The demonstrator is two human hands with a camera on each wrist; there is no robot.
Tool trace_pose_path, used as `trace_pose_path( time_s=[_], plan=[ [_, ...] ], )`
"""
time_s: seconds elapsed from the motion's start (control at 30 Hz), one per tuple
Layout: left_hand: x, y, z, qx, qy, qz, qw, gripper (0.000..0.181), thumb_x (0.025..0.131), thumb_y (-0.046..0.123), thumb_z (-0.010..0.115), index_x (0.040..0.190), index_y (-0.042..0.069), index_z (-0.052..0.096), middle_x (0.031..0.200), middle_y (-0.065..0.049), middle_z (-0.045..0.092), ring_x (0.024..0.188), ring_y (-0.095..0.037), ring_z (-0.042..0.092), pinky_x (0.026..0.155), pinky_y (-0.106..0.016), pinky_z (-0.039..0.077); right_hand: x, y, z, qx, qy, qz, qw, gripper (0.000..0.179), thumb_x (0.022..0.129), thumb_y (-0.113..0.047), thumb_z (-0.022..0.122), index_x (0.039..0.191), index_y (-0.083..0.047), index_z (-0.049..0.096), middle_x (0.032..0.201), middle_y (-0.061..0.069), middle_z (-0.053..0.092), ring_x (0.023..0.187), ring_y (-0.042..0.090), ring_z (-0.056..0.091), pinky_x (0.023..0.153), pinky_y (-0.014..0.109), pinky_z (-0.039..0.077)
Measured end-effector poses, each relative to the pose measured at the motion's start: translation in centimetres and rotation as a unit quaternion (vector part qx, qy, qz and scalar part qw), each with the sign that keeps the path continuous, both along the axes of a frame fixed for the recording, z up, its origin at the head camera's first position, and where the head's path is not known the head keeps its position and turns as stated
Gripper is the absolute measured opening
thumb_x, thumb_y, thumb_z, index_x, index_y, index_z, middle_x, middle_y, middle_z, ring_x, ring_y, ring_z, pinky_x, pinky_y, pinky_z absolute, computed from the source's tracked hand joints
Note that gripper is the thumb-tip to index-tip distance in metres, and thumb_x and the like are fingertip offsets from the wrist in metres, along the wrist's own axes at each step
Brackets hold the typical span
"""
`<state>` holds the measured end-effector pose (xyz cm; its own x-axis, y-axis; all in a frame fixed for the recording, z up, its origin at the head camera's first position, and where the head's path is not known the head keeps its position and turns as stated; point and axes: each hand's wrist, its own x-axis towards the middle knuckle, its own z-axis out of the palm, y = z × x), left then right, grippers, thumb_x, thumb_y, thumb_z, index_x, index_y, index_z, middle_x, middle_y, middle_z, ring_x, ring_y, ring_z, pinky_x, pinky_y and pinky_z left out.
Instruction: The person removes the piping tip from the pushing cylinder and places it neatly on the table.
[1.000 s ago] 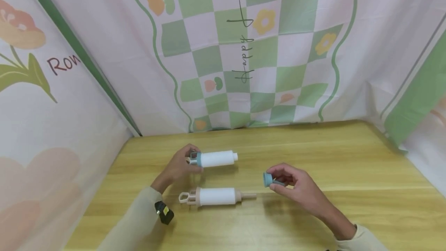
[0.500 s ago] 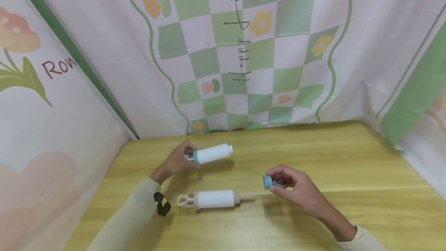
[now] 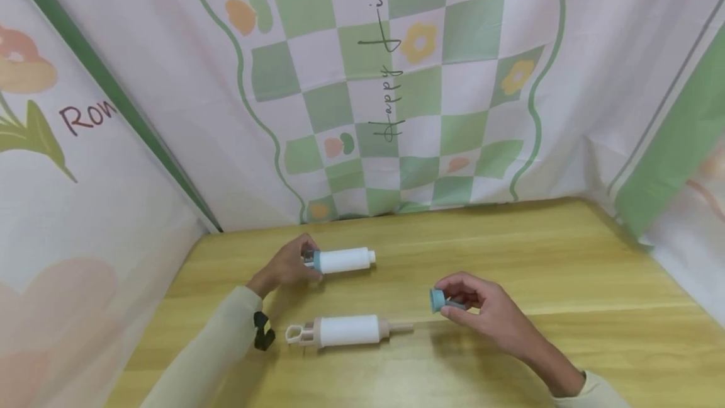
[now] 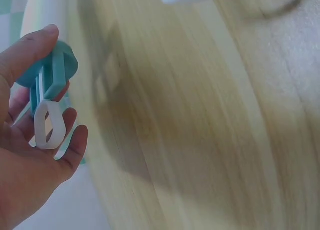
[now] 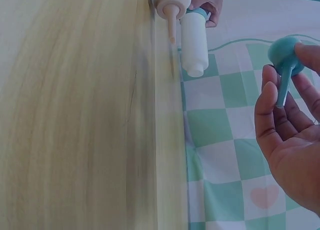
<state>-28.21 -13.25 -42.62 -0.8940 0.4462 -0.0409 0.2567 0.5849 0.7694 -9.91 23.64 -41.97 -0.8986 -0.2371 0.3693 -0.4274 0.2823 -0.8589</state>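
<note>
My left hand (image 3: 290,262) grips a white syringe-like tube (image 3: 343,260) by its teal collar (image 4: 57,72), above the table's left rear. Out of that collar comes a white loop handle (image 4: 49,125), which points back toward my palm. The tube's far end is a bare, narrow white neck pointing right. Well to the right, my right hand (image 3: 487,313) pinches a teal nozzle cap (image 5: 285,55) between thumb and fingers. Its wide mouth faces left and its thin spout points toward my palm. Cap and tube are apart.
Nearer to me lies a second syringe-like tube (image 3: 348,330), white with beige ends, its loop handle left and its spout right. The wooden table (image 3: 538,238) ends against a patterned curtain (image 3: 374,93) at the back, with more cloth at both sides.
The tube in my left hand tips up at its neck end, then comes back about level. My right hand with the nozzle cap stays almost still. The head view shifts slightly.
</note>
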Motion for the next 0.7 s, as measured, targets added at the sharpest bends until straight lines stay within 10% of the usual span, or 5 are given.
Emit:
trace_pose_path(
  time_s=[0.7],
  plan=[
    [-0.1,-0.3,-2.0,-0.056,0.050,0.001,0.9972,0.054,0.067,0.007,0.091,0.110,0.008,0.059,0.111,-0.008,0.064,0.109,-0.031,0.059,0.097,-0.050,0.048,-0.1,-0.3,-0.4,0.001,-0.024,-0.003,0.9997,0.024,0.092,-0.007,0.072,0.115,-0.007,0.063,0.100,0.003,0.069,0.085,0.021,0.067,0.073,0.031,0.057]
  ],
)
